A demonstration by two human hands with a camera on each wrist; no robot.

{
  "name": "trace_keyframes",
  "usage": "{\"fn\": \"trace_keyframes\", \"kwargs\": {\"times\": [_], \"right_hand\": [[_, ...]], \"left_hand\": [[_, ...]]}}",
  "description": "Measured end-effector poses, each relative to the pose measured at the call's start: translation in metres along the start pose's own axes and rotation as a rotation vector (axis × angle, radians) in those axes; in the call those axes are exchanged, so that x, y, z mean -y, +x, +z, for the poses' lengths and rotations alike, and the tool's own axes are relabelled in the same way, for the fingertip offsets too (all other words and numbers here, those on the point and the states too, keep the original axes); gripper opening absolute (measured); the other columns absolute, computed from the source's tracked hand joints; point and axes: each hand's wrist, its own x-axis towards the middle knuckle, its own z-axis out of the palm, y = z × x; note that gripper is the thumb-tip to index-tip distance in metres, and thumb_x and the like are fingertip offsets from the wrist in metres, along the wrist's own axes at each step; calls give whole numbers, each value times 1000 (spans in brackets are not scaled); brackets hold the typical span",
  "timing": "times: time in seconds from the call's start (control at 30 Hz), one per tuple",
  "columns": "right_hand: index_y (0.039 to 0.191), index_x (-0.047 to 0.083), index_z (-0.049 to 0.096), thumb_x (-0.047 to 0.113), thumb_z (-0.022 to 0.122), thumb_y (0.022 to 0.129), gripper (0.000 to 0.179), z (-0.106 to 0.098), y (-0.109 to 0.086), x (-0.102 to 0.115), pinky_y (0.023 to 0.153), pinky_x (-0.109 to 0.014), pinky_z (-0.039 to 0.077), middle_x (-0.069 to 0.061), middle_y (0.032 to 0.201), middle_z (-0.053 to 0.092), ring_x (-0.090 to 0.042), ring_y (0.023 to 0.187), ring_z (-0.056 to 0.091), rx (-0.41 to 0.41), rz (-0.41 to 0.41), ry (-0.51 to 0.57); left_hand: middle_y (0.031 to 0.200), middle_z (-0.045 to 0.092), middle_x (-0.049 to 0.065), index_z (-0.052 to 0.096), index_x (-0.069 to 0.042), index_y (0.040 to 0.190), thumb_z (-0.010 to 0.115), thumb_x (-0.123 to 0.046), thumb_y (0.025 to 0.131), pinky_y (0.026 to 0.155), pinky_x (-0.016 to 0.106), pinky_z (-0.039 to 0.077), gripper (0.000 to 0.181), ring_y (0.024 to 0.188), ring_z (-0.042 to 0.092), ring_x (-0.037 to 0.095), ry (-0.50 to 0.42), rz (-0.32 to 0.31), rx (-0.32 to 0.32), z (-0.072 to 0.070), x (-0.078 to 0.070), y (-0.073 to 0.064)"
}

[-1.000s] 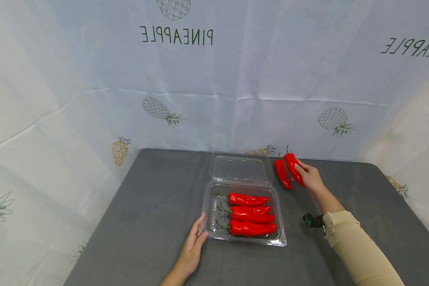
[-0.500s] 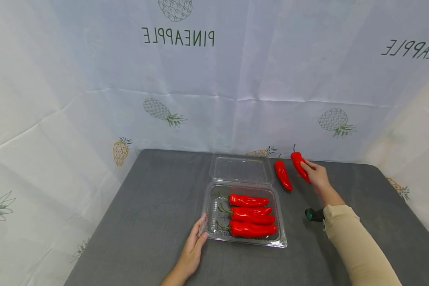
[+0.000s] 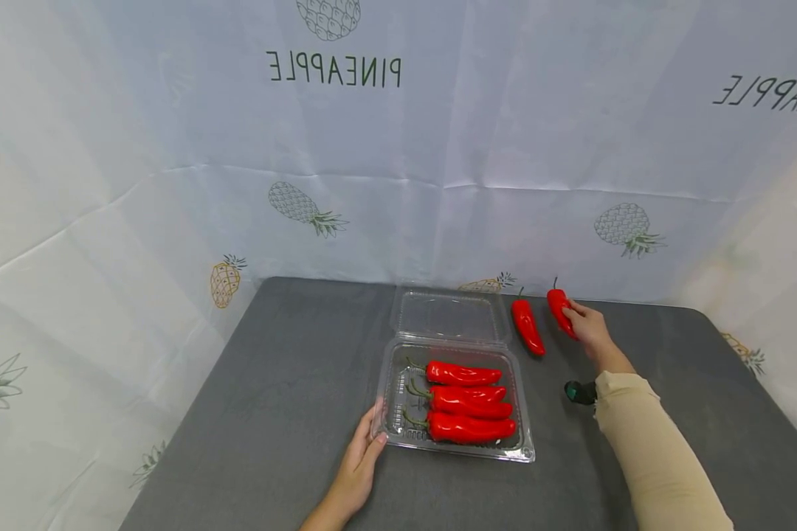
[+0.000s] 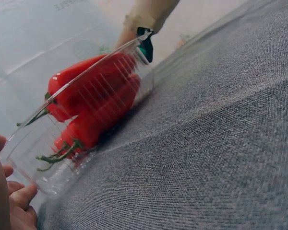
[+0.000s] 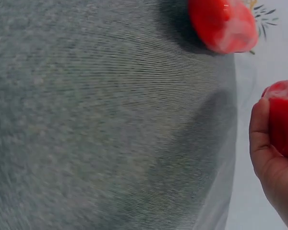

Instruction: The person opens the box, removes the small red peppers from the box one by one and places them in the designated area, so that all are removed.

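1. Right hand (image 3: 587, 324): grip clamped on a long, glossy red pepper (image 3: 560, 311), near the far edge of the dark grey desk (image 3: 299, 369).
2. Second red pepper (image 3: 528, 327) lies just beside it.
3. Left hand (image 3: 358, 459): grip pinching the clear plastic hinged container (image 3: 461, 450), lid (image 3: 448, 316) open, four red peppers (image 3: 468, 404) inside.

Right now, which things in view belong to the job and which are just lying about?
Likely in the job:
clear container, gripped by the left hand
red peppers inside it
held pepper in the right hand
loose pepper by the open lid

Just around it:
grey table
pineapple-print cloth behind
dark item at the right wrist
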Motion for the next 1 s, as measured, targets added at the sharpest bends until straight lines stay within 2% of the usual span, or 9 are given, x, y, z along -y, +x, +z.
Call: {"fn": "trace_keyframes", "kwargs": {"times": [0.13, 0.27, 0.33, 0.43, 0.57, 0.7, 0.9, 1.0], "right_hand": [[147, 6, 11, 27, 29, 101, 54, 3, 3, -7, 83, -24, 50, -32, 149, 16, -37, 126, 34, 11, 4, -87], [146, 1, 12, 22, 32, 100, 53, 5, 5, -14, 97, -39, 40, -33, 148, 17, -39, 129, 27, -3, 15, -180], [144, -2, 14, 19, 33, 100, 53, 7, 5, -17, 102, -45, 36, -34, 147, 17, -41, 130, 26, -11, 10, -215], [143, -5, 17, 17, 34, 99, 52, 11, 5, -18, 102, -47, 35, -34, 146, 20, -40, 128, 29, -22, -8, -259], [142, -8, 18, 16, 31, 100, 51, 16, 6, -18, 104, -48, 33, -33, 147, 20, -40, 128, 30, -19, -11, -274], [142, -9, 15, 16, 28, 100, 51, 18, 8, -18, 109, -51, 26, -32, 148, 16, -42, 134, 23, -4, -16, -267], [143, -9, 13, 16, 27, 101, 51, 18, 8, -17, 110, -52, 25, -33, 148, 15, -43, 133, 23, 16, -18, -256], [144, -7, 10, 19, 27, 101, 53, 17, 7, -16, 113, -53, 21, -33, 148, 12, -44, 137, 17, 29, -18, -256]], "left_hand": [[145, 22, 36, 25, 10, 140, 36, -2, 98, 104, 4, 22, 45, 131, 26, -10, -1, 0, 0, 1, 0, 0], [145, 22, 36, 25, 10, 140, 36, -2, 98, 104, 4, 22, 45, 131, 26, -10, -8, -3, 5, 1, 1, -1], [145, 22, 37, 25, 10, 140, 36, -2, 98, 104, 4, 22, 45, 131, 27, -10, -5, -3, 5, 1, 1, 0], [144, 24, 37, 26, 10, 140, 37, -2, 98, 103, 4, 23, 44, 131, 27, -11, 2, -3, -5, 1, 1, 0], [144, 25, 37, 26, 10, 140, 37, -1, 98, 103, 4, 23, 45, 131, 28, -10, 2, -1, -10, 0, 1, 0], [144, 23, 37, 25, 11, 140, 36, -1, 98, 104, 4, 23, 45, 131, 27, -11, -8, 1, 0, 0, 1, 0], [144, 22, 38, 25, 11, 140, 36, -1, 98, 104, 4, 23, 45, 131, 27, -10, -14, 2, 0, 0, 2, 0], [144, 22, 38, 24, 11, 140, 36, -2, 99, 104, 4, 23, 45, 131, 27, -11, -13, -5, 6, -1, 1, 0]]}}
